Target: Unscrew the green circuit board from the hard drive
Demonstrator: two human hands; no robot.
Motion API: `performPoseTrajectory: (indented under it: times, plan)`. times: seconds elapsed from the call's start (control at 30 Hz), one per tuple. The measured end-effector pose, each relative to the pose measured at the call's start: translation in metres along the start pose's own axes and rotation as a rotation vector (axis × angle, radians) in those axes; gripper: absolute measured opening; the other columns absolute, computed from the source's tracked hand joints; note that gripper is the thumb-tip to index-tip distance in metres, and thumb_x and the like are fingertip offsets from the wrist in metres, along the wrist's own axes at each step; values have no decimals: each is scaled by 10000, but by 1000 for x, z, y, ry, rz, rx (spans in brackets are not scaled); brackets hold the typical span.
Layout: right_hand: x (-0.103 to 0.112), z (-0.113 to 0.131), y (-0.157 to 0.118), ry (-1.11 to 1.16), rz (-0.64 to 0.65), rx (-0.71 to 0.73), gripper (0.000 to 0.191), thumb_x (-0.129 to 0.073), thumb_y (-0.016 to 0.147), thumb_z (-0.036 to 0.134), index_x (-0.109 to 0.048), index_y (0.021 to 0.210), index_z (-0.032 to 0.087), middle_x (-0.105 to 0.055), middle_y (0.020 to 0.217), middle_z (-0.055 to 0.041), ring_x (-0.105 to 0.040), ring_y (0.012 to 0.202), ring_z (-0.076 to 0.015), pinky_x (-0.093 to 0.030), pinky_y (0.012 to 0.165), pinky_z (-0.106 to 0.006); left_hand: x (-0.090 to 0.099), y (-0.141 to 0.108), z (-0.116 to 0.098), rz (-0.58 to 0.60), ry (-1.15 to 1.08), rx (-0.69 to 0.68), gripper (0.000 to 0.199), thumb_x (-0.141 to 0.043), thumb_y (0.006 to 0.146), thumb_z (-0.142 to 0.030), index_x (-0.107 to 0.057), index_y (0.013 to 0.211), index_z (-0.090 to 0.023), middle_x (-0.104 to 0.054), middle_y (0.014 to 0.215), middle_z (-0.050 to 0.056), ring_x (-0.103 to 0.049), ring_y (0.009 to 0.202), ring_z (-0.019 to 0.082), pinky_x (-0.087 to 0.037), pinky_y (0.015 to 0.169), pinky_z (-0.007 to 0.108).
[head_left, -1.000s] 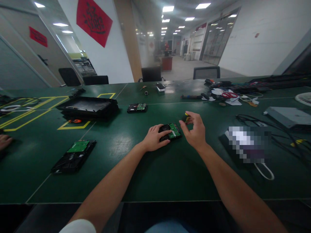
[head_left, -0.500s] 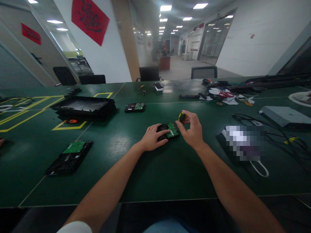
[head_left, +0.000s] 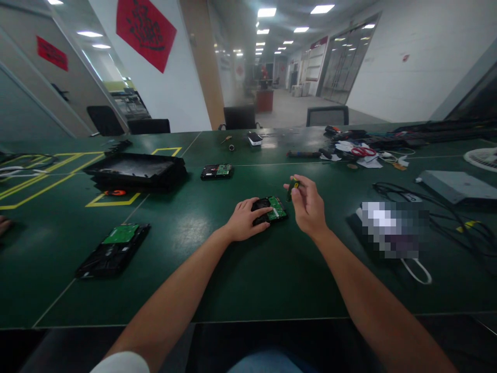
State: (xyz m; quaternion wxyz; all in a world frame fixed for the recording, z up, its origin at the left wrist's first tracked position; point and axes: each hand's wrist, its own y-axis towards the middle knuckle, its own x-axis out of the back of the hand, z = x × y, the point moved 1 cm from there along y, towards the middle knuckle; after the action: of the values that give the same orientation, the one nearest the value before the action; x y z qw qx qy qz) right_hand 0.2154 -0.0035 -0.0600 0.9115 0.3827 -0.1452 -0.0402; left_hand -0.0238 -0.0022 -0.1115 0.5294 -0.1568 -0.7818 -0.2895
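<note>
Presently, our left hand (head_left: 245, 220) lies with spread fingers upon one hard drive (head_left: 277, 208), which rests on the green table (head_left: 248, 280) before us. Our right hand (head_left: 309, 207) is closed around one screwdriver-like tool (head_left: 294, 184) with yellow and dark handle; its tip we cannot see. Two more drives lie well apart: one left drive (head_left: 112, 254) and one farther drive (head_left: 216, 171). We also count one pair of red scissors (head_left: 363, 152) and, at the left edge, one hand of another person (head_left: 4, 224).
</note>
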Motion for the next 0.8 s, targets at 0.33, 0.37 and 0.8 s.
performPoseTrajectory:
  times: [0.33,0.37,0.8]
  plan:
    - [0,-4,8,338,-16,-238,339,-728,952,474,-625,1232,314,-691,1004,-9,-704,898,-173,-599,865,-358,0,0,1,15,14,-7,564,-619,995,-579,-550,1529,-414,-376,1588,128,-383,1466,400,-325,1188,599]
    - [1,-5,8,339,-14,-253,308,-735,945,477,-645,1184,303,-690,974,-8,-699,898,-175,-595,865,-355,0,0,1,15,11,-6,561,-618,995,-578,-550,1528,-417,-375,1591,126,-381,1466,401,-325,1187,601]
    - [-2,-6,10,728,44,-384,355,-565,996,624,-658,1136,311,-612,807,20,-613,760,-170,-591,913,-426,-1,1,2,21,14,-1,567,-619,990,-585,-546,1529,-424,-367,1595,121,-383,1464,396,-332,1184,601]
